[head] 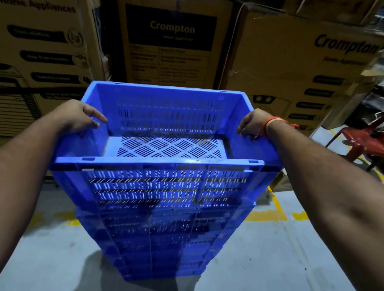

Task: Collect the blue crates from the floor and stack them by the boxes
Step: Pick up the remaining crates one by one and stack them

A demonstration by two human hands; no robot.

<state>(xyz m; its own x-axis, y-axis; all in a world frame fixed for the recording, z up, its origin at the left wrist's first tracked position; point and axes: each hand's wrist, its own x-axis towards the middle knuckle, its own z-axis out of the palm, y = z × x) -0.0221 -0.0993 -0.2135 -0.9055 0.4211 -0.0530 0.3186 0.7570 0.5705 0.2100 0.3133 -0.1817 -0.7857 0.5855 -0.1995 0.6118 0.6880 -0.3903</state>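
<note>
top blue crate (163,143): bright, full of slots, sat on crate stack (161,240) | boxes (293,68) at 12 o'clock | left hand (77,116), right hand (254,125) gripped its side rims

The person's left hand (79,118) and right hand (254,125) curled over the top crate (161,166), so the fingers on its outer walls were out of sight, and how many crates (159,247) sat beneath could not be counted through the dark slats. The left cardboard box (34,27) ran off the frame, its brand name clipped, while the small print on the middle box (169,62) was too blurred to read. Only part of the red chair (372,138) showed at the right edge.
</note>
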